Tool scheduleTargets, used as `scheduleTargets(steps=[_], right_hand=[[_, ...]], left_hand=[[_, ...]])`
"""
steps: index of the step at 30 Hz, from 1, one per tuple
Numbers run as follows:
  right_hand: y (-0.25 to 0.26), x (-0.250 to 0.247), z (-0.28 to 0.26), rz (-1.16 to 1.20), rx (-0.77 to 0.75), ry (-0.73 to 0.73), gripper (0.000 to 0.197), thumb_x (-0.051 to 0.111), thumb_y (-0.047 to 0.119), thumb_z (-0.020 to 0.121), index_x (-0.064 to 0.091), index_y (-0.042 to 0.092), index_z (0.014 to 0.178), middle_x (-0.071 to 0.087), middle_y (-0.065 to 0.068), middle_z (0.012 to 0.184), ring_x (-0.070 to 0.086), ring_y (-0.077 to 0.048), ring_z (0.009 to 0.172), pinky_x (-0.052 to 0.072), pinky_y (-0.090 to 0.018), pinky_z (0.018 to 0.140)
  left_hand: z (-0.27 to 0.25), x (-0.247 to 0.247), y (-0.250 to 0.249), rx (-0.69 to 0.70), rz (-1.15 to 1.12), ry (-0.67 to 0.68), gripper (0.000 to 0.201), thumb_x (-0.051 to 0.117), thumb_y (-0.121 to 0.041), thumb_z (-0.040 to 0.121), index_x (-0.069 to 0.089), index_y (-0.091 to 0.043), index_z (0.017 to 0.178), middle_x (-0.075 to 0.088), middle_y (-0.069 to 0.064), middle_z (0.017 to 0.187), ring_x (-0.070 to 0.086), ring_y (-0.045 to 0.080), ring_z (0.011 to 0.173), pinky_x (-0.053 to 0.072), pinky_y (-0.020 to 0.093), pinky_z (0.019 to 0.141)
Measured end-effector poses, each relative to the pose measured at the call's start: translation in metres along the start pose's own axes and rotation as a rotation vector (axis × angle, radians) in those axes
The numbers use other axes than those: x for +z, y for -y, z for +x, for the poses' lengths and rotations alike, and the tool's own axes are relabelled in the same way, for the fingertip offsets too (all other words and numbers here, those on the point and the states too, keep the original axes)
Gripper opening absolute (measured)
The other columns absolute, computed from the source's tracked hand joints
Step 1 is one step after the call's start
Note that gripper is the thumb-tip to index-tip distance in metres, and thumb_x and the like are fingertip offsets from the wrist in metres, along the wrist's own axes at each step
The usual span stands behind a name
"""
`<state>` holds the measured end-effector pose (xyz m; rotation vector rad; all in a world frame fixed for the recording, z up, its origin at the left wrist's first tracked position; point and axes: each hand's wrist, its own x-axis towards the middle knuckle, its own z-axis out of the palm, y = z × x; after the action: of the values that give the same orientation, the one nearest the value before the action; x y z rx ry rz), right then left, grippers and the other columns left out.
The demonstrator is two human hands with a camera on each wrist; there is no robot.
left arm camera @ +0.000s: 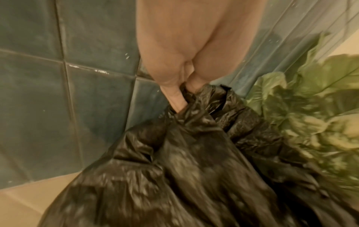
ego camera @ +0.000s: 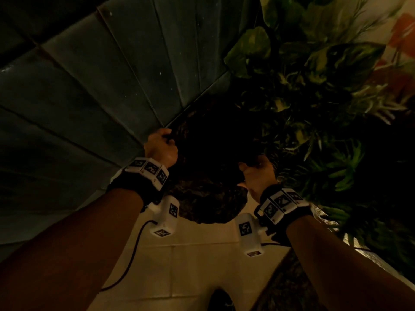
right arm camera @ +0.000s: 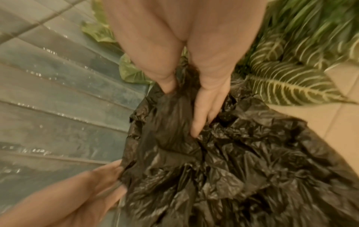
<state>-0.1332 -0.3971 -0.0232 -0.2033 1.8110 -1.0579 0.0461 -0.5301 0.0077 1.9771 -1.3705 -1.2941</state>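
Observation:
A crinkled black plastic bag [ego camera: 208,176] hangs between both hands, above a pale tiled floor. My left hand [ego camera: 160,145] grips the bag's rim on the left side, by the blue-green tiled wall; in the left wrist view its fingers [left arm camera: 174,98] curl into bunched plastic of the black bag [left arm camera: 194,169]. My right hand [ego camera: 258,173] grips the opposite rim, next to the plants. In the right wrist view thumb and fingers [right arm camera: 202,113] pinch a fold of the black bag [right arm camera: 233,169], and the left hand [right arm camera: 93,188] shows at the lower left.
A blue-green tiled wall [ego camera: 89,86] runs along the left. Leafy green plants [ego camera: 314,86], some striped [right arm camera: 281,86], crowd the right side. Cream floor tiles [ego camera: 190,265] lie below. White wrist cameras with cables hang under both forearms.

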Motion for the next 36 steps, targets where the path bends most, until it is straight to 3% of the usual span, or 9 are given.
scheduleTargets(steps=[4,8,14,16,20,24,28,33,36], right_hand=[[-0.003,0.017,-0.001,0.078,0.020,0.046,0.034,0.063,0.010,0.086,0.042,0.023,0.109,0.056,-0.006,0.117,0.058,-0.030,0.110,0.053,-0.051,0.091],[-0.009,0.031,-0.008,0.165,0.086,0.071,0.047,0.062,0.009,0.087,0.039,0.020,0.127,0.051,-0.004,0.120,0.056,-0.030,0.111,0.056,-0.051,0.085],[-0.010,0.036,-0.017,0.259,0.122,0.063,0.047,0.056,0.011,0.092,0.035,0.018,0.134,0.048,-0.004,0.126,0.055,-0.032,0.116,0.058,-0.038,0.069],[-0.011,0.037,-0.018,0.258,0.124,0.054,0.047,0.056,0.013,0.092,0.036,0.016,0.134,0.050,-0.010,0.130,0.056,-0.035,0.115,0.058,-0.039,0.069],[-0.012,0.037,-0.025,0.248,0.120,0.089,0.042,0.057,0.016,0.092,0.040,0.015,0.129,0.052,-0.008,0.129,0.058,-0.032,0.111,0.059,-0.038,0.070],[-0.025,0.030,-0.024,0.126,0.060,-0.004,0.047,0.066,0.034,0.085,0.043,0.017,0.122,0.057,-0.001,0.110,0.058,-0.025,0.105,0.053,-0.049,0.091],[-0.049,0.024,-0.028,-0.055,0.056,-0.045,0.076,0.065,0.079,0.055,0.044,0.040,0.116,0.048,-0.001,0.133,0.049,-0.025,0.121,0.044,-0.048,0.103],[-0.064,0.021,-0.031,0.134,0.169,0.152,0.074,0.066,0.063,0.071,0.032,0.042,0.134,0.046,0.008,0.132,0.050,-0.022,0.117,0.053,-0.045,0.082],[-0.059,0.021,-0.029,0.128,0.119,0.127,0.074,0.068,0.058,0.073,0.037,0.033,0.136,0.049,0.005,0.136,0.051,-0.022,0.122,0.052,-0.042,0.088]], left_hand=[[0.001,-0.009,-0.003,0.011,0.184,-0.076,0.040,0.050,-0.005,0.090,0.054,-0.011,0.130,0.060,0.016,0.128,0.056,0.031,0.118,0.042,0.031,0.100],[-0.002,-0.009,0.000,0.025,0.201,-0.058,0.046,0.051,-0.006,0.091,0.047,-0.011,0.137,0.054,0.014,0.137,0.051,0.028,0.126,0.036,0.024,0.102],[-0.014,-0.019,0.023,0.069,0.157,-0.210,0.047,0.052,-0.030,0.080,0.053,-0.019,0.126,0.059,0.007,0.128,0.054,0.032,0.117,0.042,0.038,0.103],[-0.023,-0.018,0.049,-0.074,0.122,-0.246,0.063,0.049,-0.053,0.066,0.054,-0.019,0.119,0.055,0.009,0.126,0.051,0.035,0.116,0.040,0.047,0.103],[-0.023,0.005,0.114,-0.486,-0.265,0.162,0.106,0.054,-0.091,0.045,0.048,-0.031,0.132,0.050,0.002,0.138,0.050,0.034,0.123,0.042,0.053,0.101],[-0.053,0.008,0.084,-0.595,-0.570,0.441,0.101,0.056,-0.088,0.049,0.046,-0.036,0.135,0.049,0.012,0.140,0.045,0.040,0.126,0.041,0.060,0.095],[-0.049,0.022,0.083,-0.501,-0.829,0.466,0.071,0.027,-0.076,0.082,0.043,-0.035,0.138,0.048,0.006,0.142,0.047,0.031,0.124,0.037,0.051,0.098],[-0.042,0.030,0.098,-0.452,-0.917,0.495,0.061,0.032,-0.066,0.087,0.051,-0.031,0.134,0.056,0.009,0.136,0.052,0.033,0.123,0.046,0.051,0.096],[-0.045,0.024,0.095,-0.498,-0.852,0.442,0.062,0.039,-0.063,0.087,0.047,-0.028,0.137,0.048,0.013,0.143,0.057,0.029,0.114,0.050,0.049,0.090]])
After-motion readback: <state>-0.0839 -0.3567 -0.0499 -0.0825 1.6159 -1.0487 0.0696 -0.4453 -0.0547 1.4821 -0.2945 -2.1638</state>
